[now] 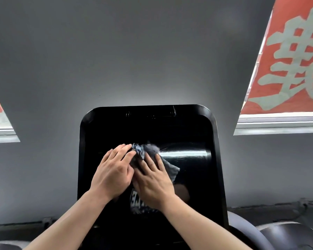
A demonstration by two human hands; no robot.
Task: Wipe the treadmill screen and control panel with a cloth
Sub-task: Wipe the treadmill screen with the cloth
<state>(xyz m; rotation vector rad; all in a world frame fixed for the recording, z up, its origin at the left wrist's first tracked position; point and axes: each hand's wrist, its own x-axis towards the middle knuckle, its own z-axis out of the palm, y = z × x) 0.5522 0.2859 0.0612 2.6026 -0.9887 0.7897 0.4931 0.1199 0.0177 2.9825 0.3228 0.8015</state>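
The treadmill screen (188,130) is a glossy black panel with rounded corners, standing straight in front of me. A crumpled grey-blue cloth (148,150) lies against its middle. My left hand (114,170) presses flat on the cloth's left part with fingers stretched toward the upper right. My right hand (152,179) lies flat on the cloth's lower right part, fingers straight. The two hands touch side by side. A bright streak of reflected light crosses the screen to the right of the cloth. Nothing of the control panel below the screen shows clearly.
A grey wall (134,60) stands behind the screen. Windows with red banners (287,60) flank it on the right and far left. Dark rounded treadmill parts (287,235) show at the lower right.
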